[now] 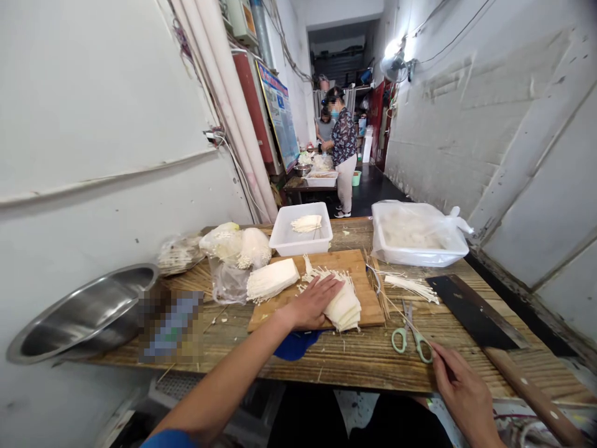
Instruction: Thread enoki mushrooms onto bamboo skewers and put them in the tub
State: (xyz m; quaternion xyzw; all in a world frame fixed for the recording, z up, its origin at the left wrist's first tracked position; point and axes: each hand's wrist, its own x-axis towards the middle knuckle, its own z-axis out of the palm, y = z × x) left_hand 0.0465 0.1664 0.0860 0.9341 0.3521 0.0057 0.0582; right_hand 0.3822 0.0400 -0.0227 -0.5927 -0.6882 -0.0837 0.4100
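The left hand [321, 298] is lying flat over layered enoki mushrooms [344, 311] resting on the bamboo cutting board [357, 264], while the right hand [459, 382] is pinching a thin skewer [397, 308]; the enoki are probably feeling light, floppy, slightly slippery, tearing easily, the squared base end offering the firmest grip

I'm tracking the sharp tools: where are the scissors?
In the head view, the scissors lie on the table, right of the board, left of the cleaver, just beyond the right hand.
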